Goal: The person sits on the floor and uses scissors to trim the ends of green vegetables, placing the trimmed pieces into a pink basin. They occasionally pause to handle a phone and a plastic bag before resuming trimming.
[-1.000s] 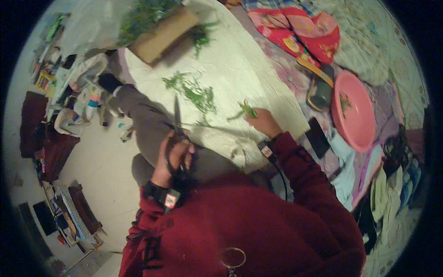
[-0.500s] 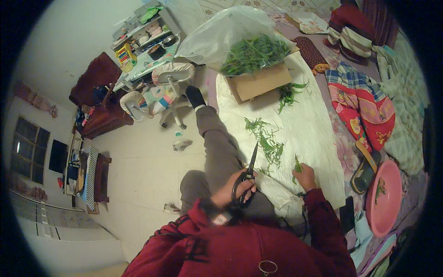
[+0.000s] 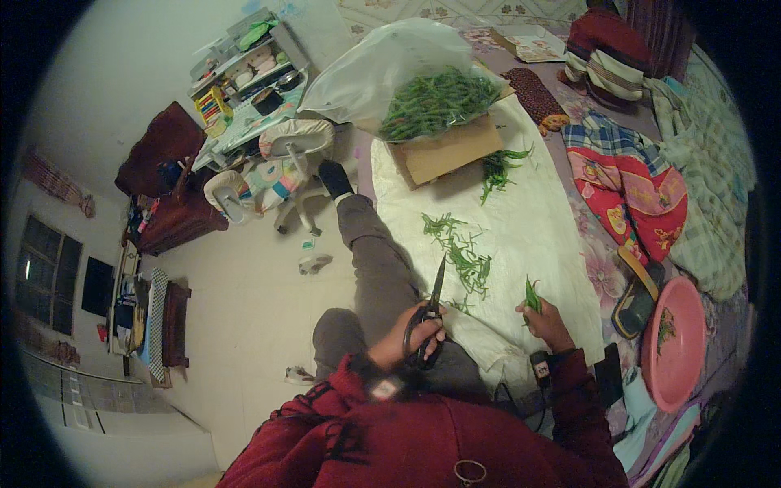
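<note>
My left hand has its fingers through the handles of black scissors, whose blades point up and away, apparently together. In my right hand is a small bunch of green chili peppers, pinched with the tips sticking up. Between and beyond the hands, cut green pieces lie scattered over a white woven sheet. Farther off, a cardboard box carries a clear plastic bag full of green chili peppers. More peppers lie beside the box.
At the right sit a pink basin with some green bits inside, a dark slipper and red patterned cloth. A black phone-like object lies near my right forearm. Chairs stand on the tiled floor at the left.
My right hand has turned, so the peppers in it show more plainly and a dark wrist device appears. The scissors stay in my left hand. The whole view has shifted slightly.
</note>
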`<state>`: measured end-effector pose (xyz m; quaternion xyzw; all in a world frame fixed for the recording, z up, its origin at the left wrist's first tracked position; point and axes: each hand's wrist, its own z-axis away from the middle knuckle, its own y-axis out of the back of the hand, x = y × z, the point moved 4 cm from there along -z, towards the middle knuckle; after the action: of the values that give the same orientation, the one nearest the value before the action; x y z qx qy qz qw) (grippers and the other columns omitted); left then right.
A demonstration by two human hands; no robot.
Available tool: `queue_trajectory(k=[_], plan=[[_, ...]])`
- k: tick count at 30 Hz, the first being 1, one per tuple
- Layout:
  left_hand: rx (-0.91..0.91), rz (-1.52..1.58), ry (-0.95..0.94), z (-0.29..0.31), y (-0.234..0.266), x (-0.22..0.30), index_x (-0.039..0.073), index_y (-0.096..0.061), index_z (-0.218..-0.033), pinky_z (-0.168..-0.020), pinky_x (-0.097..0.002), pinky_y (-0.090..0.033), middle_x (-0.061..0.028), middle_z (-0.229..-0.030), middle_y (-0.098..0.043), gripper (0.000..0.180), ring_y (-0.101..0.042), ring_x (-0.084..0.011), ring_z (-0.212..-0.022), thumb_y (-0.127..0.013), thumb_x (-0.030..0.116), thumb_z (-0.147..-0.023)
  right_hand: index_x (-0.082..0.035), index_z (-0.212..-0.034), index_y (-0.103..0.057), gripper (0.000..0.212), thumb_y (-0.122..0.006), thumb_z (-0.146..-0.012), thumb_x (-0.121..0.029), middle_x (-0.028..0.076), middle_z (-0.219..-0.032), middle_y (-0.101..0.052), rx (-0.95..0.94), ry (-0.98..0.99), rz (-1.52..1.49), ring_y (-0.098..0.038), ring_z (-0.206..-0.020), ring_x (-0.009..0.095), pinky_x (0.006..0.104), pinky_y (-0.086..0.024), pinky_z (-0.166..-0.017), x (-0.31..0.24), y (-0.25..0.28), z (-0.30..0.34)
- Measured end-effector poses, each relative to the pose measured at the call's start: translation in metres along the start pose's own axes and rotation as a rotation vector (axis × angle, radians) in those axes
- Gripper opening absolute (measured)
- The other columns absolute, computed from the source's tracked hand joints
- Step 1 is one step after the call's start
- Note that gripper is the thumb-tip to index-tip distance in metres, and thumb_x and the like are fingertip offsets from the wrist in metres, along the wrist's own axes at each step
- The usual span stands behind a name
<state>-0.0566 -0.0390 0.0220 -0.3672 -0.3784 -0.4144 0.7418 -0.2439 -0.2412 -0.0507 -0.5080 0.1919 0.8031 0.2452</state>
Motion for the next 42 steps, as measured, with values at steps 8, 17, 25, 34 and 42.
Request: queue_trajectory(k=[8, 17, 25, 34, 42], plan=[[0.034, -0.016, -0.008, 0.003, 0.000, -0.001, 0.001, -0.042, -0.108, -0.041, -0.0245, -0.040, -0.0075, -0.071, -0.054, 0.027, -0.046, -0.0125, -0.046, -0.047, 0.010, -0.084, -0.004, -0.093, -0.055, 0.023, -0.047, -0.090, -0.025, 0.000, -0.069, -0.054, -0.049, 0.077, -0.193, -0.036, -0.047, 0.003, 0.0191, -0.028, -0.041, -0.007, 0.003, 0.000], [0.026, -0.020, 0.035, -0.001, 0.000, 0.002, 0.001, -0.041, -0.110, -0.039, -0.0256, -0.040, -0.0084, -0.070, -0.054, 0.030, -0.047, -0.0136, -0.044, -0.049, 0.015, -0.085, -0.007, -0.079, -0.056, 0.021, -0.058, -0.081, -0.027, -0.002, -0.064, -0.050, 0.057, -0.051, -0.324, -0.038, -0.046, 0.005, 0.0189, -0.027, -0.040, 0.021, 0.004, 0.009], [0.071, 0.022, 0.054, -0.002, 0.000, -0.002, 0.000, -0.040, -0.108, -0.037, -0.0270, -0.040, -0.0095, -0.068, -0.055, 0.029, -0.048, -0.0158, -0.042, -0.047, 0.012, -0.082, -0.003, -0.107, -0.058, 0.033, -0.049, -0.088, -0.029, 0.002, -0.101, -0.061, 0.128, 0.144, -0.069, -0.052, -0.094, 0.010, 0.0264, -0.041, -0.078, 0.002, 0.014, -0.005], [0.084, -0.001, 0.050, -0.002, -0.004, 0.004, -0.001, -0.041, -0.108, -0.038, -0.0266, -0.041, -0.0098, -0.069, -0.054, 0.031, -0.047, -0.0149, -0.045, -0.048, 0.012, -0.081, -0.004, -0.100, -0.055, 0.032, -0.046, -0.089, -0.032, 0.007, -0.083, -0.062, 0.010, 0.013, -0.351, -0.059, -0.080, 0.015, 0.0294, -0.047, -0.073, 0.003, 0.010, -0.004], [0.107, -0.008, 0.084, -0.003, -0.005, 0.004, -0.002, -0.041, -0.108, -0.038, -0.0271, -0.042, -0.0102, -0.069, -0.053, 0.031, -0.048, -0.0149, -0.045, -0.047, 0.011, -0.081, -0.004, -0.104, -0.054, 0.032, -0.045, -0.090, -0.031, 0.008, -0.078, -0.060, 0.044, -0.019, -0.506, -0.056, -0.063, 0.013, 0.0261, -0.044, -0.059, 0.012, 0.002, -0.002]])
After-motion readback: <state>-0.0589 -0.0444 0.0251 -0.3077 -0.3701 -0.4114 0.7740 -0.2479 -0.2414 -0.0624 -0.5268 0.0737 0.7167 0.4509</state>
